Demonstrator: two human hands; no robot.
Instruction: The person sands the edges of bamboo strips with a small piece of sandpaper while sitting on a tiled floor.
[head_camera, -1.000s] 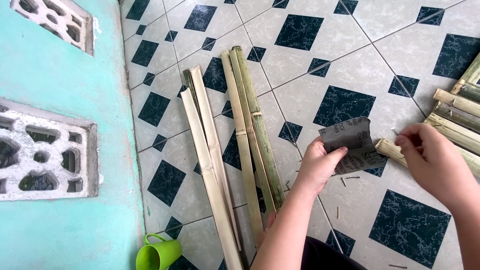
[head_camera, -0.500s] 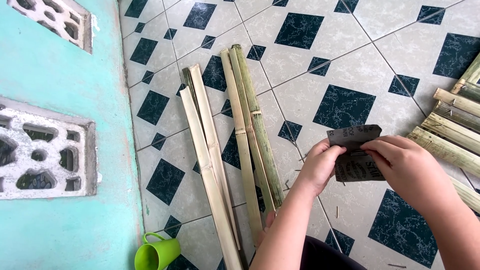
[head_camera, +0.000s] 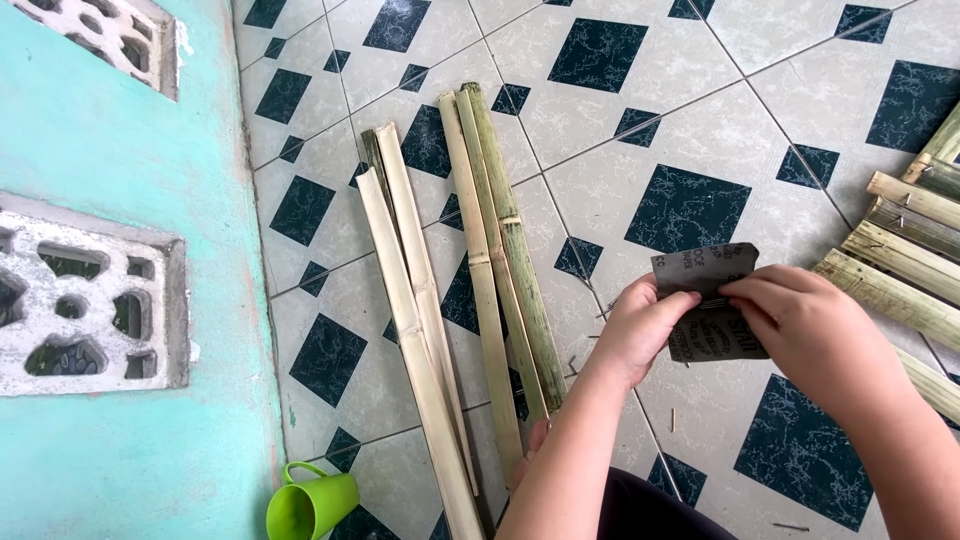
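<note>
Both hands now pinch the dark sandpaper sheet: left hand on its near edge, right hand, which has come across, closed opposite. Left of the grip lie split bamboo strips; rightward, more bamboo slats.

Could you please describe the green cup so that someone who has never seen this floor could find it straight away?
Start at the turquoise wall on the left and follow its foot down to the bottom edge of the view. There, on the tiled floor, the green cup lies on its side, left of the near ends of the split bamboo strips. It is the only bright green, handled thing here.
</note>
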